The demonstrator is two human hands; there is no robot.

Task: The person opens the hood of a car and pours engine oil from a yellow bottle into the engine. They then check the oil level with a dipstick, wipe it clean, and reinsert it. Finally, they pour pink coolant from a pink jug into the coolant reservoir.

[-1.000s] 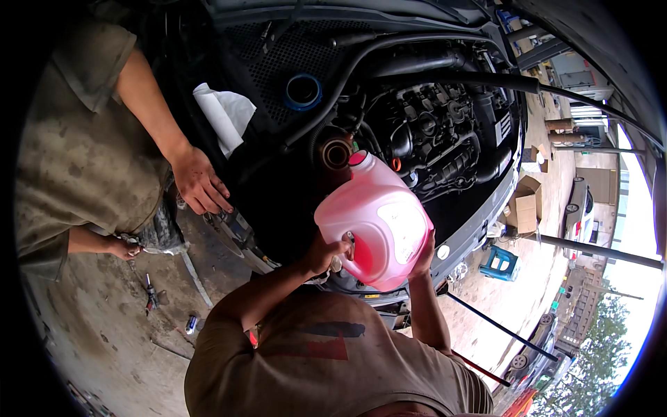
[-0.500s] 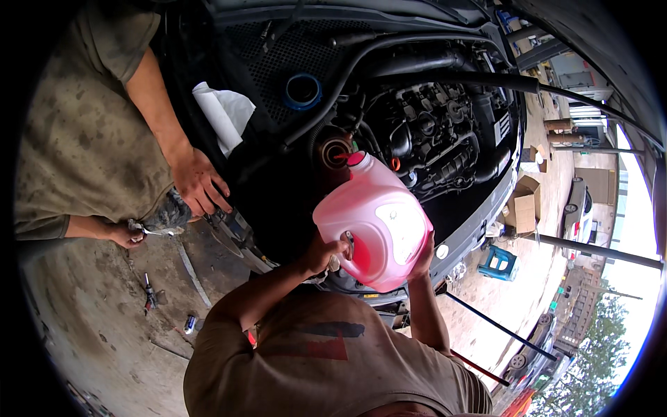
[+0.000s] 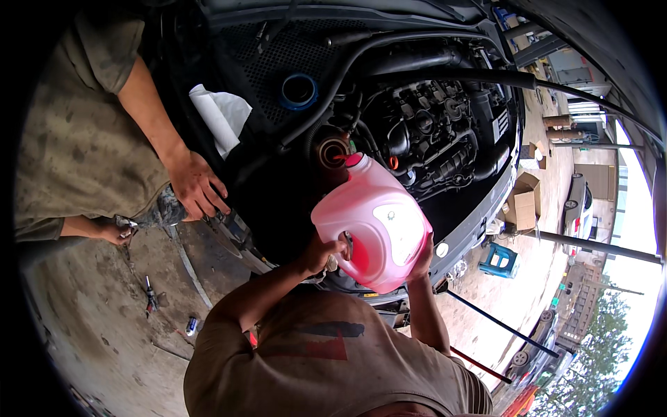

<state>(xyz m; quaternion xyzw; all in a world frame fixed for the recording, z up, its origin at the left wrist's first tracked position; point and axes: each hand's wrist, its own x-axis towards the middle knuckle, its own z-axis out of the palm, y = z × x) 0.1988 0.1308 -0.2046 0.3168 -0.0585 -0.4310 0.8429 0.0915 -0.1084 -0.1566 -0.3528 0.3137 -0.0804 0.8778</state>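
A translucent jug of pink-red liquid (image 3: pixel 379 215) is tilted over the engine bay, its mouth pointing away from me. My left hand (image 3: pixel 325 254) is closed round its moulded handle. Against the lower right side of the jug presses my right hand (image 3: pixel 422 257), supporting it, with its fingers partly hidden behind. A thin red stream runs from the mouth toward the round opening of a reservoir (image 3: pixel 332 151) just beyond it. Beside the reservoir lies the dark engine (image 3: pixel 438 132).
At left a co-worker's hand (image 3: pixel 199 186) rests on the car's edge; the other hand holds something small. A white paper roll (image 3: pixel 217 118) and a blue-rimmed ring (image 3: pixel 299 91) lie beyond. A prop rod (image 3: pixel 590 104) crosses at right. A blue stool (image 3: pixel 499 260) stands on the floor.
The view has shifted very slightly. Both hands keep their hold on the tilted jug, and the red stream still runs from its mouth.
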